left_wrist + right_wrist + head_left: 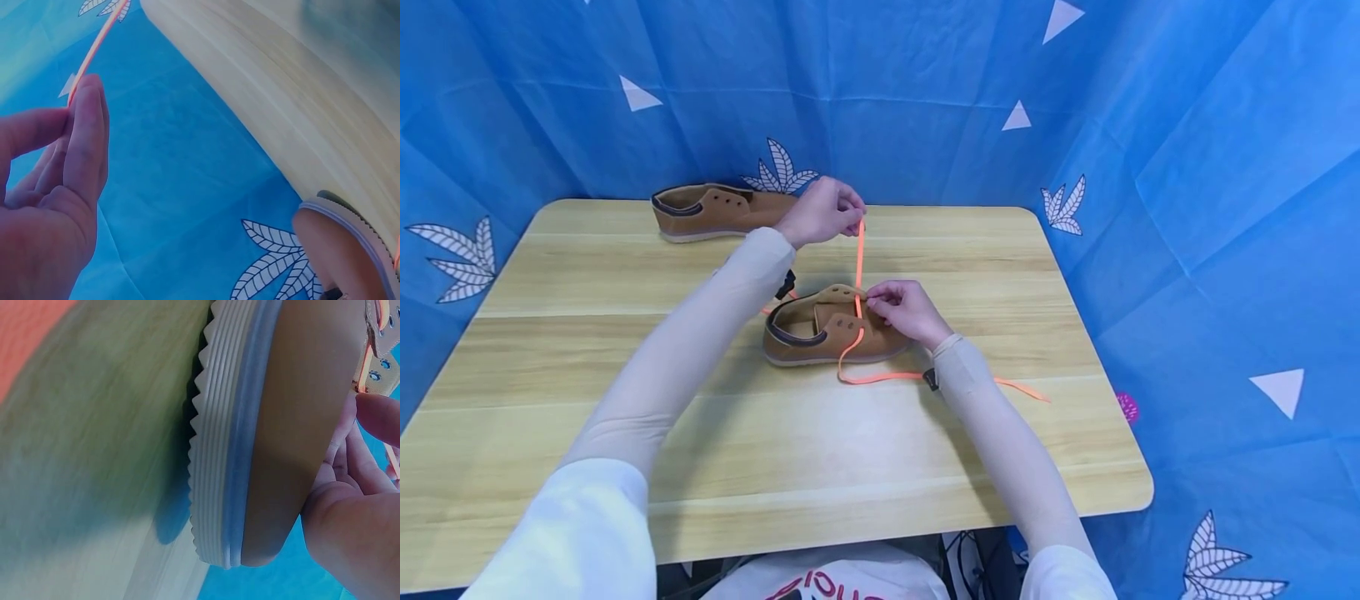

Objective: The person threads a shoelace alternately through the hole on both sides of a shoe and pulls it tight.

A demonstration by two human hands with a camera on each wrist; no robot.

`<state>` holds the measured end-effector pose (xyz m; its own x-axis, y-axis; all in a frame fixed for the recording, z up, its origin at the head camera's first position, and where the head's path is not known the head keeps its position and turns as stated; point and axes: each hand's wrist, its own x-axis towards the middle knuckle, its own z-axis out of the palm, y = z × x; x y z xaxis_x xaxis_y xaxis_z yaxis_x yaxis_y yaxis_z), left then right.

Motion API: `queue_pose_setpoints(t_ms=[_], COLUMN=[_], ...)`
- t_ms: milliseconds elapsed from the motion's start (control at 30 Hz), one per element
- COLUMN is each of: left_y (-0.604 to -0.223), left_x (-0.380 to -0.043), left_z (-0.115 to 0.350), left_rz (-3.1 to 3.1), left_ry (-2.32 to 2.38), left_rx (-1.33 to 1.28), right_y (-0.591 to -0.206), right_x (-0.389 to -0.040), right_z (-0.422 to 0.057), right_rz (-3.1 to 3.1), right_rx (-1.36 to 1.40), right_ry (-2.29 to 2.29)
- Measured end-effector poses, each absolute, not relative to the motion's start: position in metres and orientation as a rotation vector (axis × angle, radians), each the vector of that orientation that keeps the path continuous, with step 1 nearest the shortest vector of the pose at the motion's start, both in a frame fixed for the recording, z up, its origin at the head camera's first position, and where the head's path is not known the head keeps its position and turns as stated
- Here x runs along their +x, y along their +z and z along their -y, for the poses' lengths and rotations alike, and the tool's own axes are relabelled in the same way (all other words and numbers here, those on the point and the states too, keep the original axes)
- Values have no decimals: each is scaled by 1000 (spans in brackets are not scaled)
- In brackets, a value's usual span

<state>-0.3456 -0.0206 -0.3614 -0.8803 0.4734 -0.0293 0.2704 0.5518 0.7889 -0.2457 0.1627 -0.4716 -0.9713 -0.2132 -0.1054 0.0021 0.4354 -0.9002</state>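
A brown low shoe (880, 339) stands near the middle of the table, toe to the right, its ridged pale sole (215, 456) down. An orange shoelace (860, 258) rises from its opening to my left hand (822, 213), which pinches it above the shoe between thumb and fingers. In the left wrist view the lace (94, 50) runs up from those fingertips. My right hand (912, 313) pinches the shoe's far eyelet flap with thumb and forefinger. Another lace length leaves the near flap and passes under my right wrist.
A second brown shoe (715, 218), with no lace in its visible eyelets, stands at the back left of the wooden table (820, 467). Behind and to the right hangs a blue patterned cloth (925, 50). The lace's near end (1030, 390) lies to the right.
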Motion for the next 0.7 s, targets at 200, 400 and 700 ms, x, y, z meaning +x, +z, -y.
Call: queue_pose_setpoints(t_ms=[200,400,700], left_y=[-349,-338,-323], left_x=[-346,-345,-340], left_z=[21,19,15], left_rz=[-2528,-2546,-2589], left_ry=[1324,1328,1312], left_rx=[595,600,634], right_y=[-471,-472,-473], right_x=[-245,-245,-244], right_z=[-162,-161,-161], right_rz=[-2486,-2490,-2484], right_rx=[-194,-202,-195], right_ry=[-1566,-1584,-1591])
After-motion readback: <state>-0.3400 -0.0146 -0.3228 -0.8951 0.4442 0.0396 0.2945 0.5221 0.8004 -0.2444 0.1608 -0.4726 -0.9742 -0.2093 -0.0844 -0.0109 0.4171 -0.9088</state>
